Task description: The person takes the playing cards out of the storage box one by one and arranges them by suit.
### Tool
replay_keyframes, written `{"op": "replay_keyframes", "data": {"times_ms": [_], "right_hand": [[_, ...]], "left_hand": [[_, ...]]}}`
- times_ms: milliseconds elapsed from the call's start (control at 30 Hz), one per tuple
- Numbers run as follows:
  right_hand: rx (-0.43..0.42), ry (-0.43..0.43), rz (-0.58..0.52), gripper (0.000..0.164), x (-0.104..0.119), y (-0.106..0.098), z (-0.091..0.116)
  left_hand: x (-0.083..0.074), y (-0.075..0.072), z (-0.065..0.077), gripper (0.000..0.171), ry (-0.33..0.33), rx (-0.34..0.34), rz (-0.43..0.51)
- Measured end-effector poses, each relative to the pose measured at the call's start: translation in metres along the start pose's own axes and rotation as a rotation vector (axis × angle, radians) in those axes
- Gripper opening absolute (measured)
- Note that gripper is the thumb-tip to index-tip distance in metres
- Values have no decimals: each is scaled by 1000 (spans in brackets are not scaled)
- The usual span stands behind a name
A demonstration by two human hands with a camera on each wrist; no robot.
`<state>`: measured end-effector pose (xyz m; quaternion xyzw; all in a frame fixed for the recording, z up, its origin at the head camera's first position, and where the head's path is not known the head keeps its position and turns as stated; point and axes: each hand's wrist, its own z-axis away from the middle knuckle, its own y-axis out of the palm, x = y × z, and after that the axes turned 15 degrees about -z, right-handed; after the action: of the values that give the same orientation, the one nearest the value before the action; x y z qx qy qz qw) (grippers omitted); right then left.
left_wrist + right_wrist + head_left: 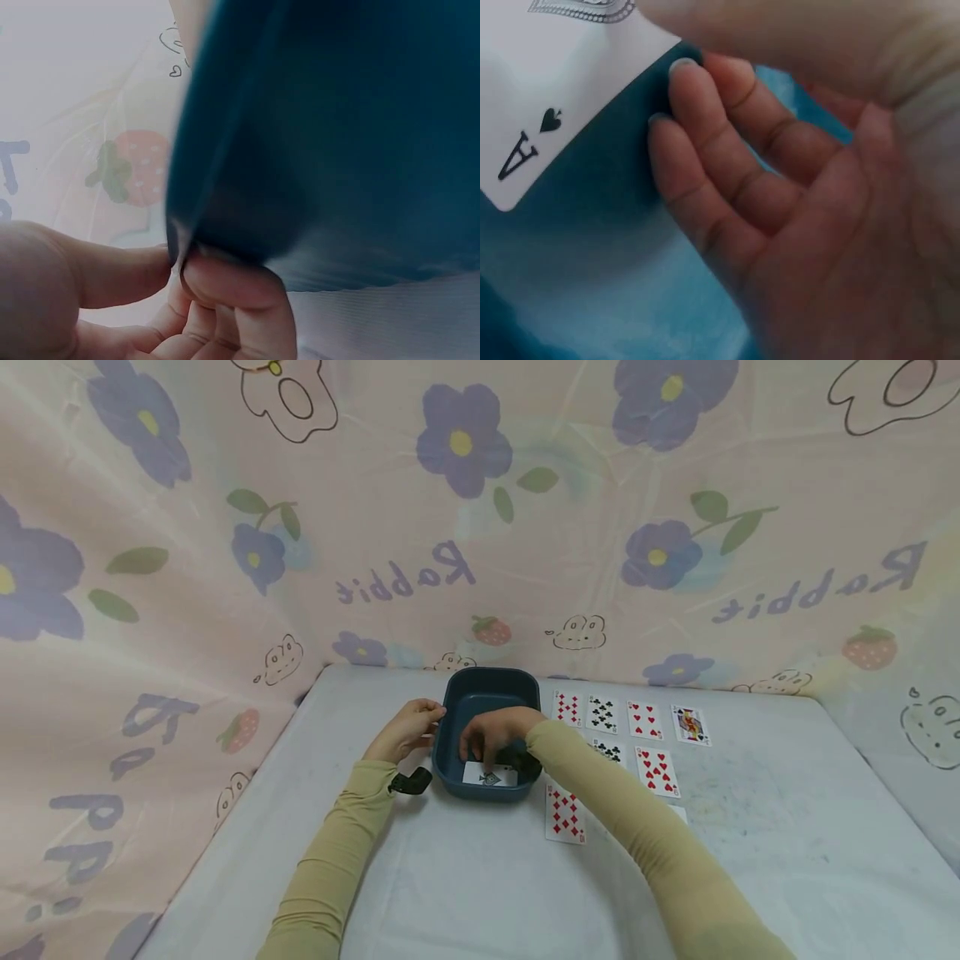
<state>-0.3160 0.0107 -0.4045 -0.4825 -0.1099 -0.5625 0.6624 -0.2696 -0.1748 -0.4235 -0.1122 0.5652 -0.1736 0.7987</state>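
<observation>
A dark blue rectangular tub (pixel 491 793) stands on the white-covered table. My left hand (pixel 405 731) pinches its left rim between thumb and curled forefinger, as the left wrist view shows close to the tub wall (pixel 337 150). Inside the tub, my right hand (pixel 498 731) reaches down and pinches an ace of spades playing card (pixel 474 773) near the front wall. The right wrist view shows the thumb across that card (pixel 562 90), with the other fingers curled beside it. Whatever lies beneath the card is hidden.
Right of the tub, playing cards lie face up in rows: diamonds (pixel 567 708), clubs (pixel 602 714), hearts (pixel 645 720) and a face card (pixel 691 725) at the back. Nearer are hearts (pixel 657 772) and diamonds (pixel 565 814). My right sleeve (pixel 622 802) covers part of them.
</observation>
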Motion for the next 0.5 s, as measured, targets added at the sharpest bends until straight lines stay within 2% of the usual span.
{"op": "replay_keyframes", "data": {"times_ms": [267, 500], "right_hand": [[-9, 18, -7, 22, 2, 2, 5], [-64, 73, 42, 17, 3, 1, 10]], "left_hand": [[-1, 0, -1, 22, -23, -2, -8], [-1, 0, 0, 22, -19, -7, -9]]}}
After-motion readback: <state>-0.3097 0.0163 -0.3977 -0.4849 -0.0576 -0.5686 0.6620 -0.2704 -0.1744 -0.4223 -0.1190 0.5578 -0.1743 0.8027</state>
